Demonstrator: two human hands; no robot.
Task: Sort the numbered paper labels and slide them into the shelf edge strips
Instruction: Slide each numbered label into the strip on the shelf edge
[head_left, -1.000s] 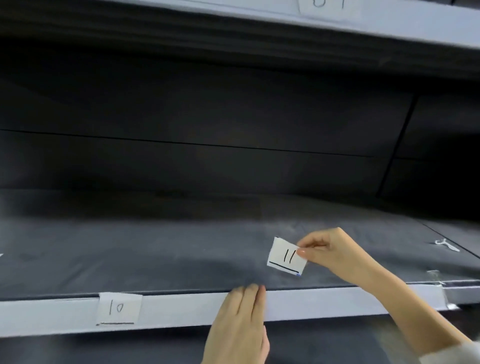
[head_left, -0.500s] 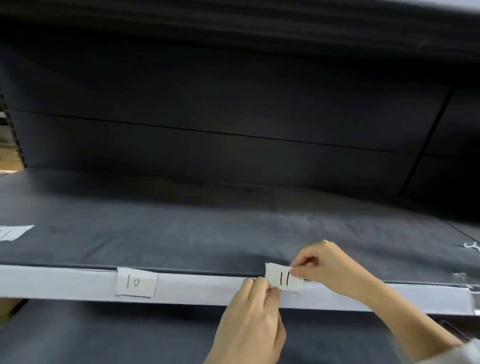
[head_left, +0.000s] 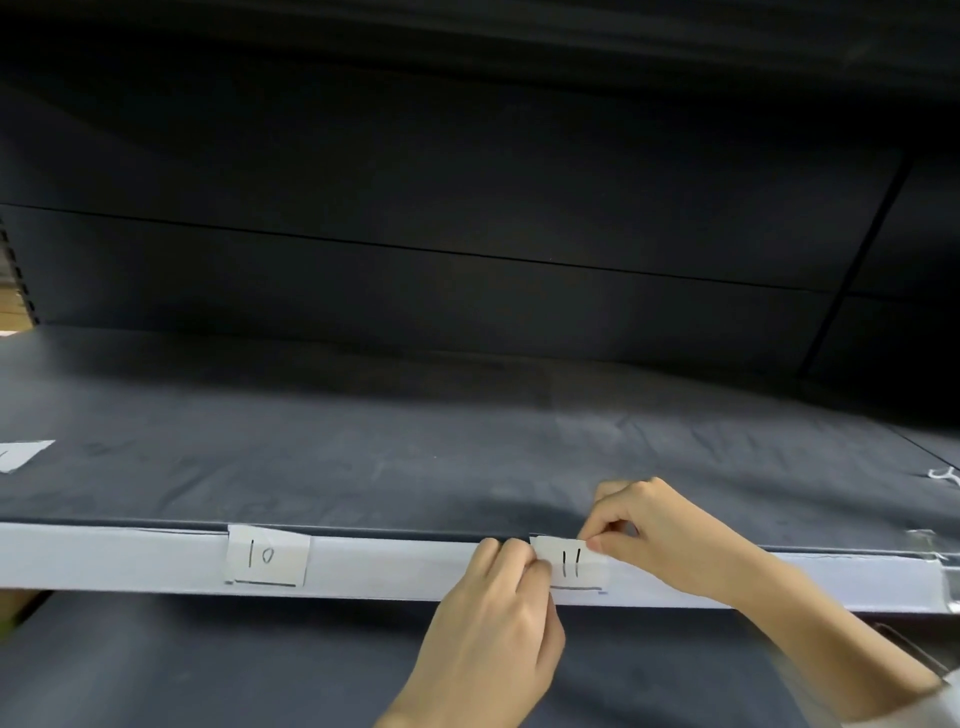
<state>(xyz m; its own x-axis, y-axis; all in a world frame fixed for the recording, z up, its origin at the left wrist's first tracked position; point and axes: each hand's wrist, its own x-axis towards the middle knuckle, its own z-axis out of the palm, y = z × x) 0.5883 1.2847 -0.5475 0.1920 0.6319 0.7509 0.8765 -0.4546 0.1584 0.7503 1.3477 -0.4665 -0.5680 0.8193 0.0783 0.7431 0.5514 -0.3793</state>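
Observation:
A white paper label marked 11 (head_left: 574, 566) sits against the pale shelf edge strip (head_left: 389, 566), right of centre. My right hand (head_left: 660, 530) pinches its upper right corner from above. My left hand (head_left: 498, 613) comes up from below, with its fingertips pressed on the label's left edge. A second label marked 10 (head_left: 267, 555) is tucked in the same strip further left, slightly crooked at its top.
The dark shelf board (head_left: 415, 441) behind the strip carries a loose white paper (head_left: 21, 453) at the far left and a small white clip-like item (head_left: 943, 475) at the far right. A clear plastic strip end (head_left: 930, 543) shows at the right. Another dark shelf lies below.
The label 11 came down from above the shelf board to the strip. My left hand rose from the strip's lower edge to the label's left side. The view tilted downward.

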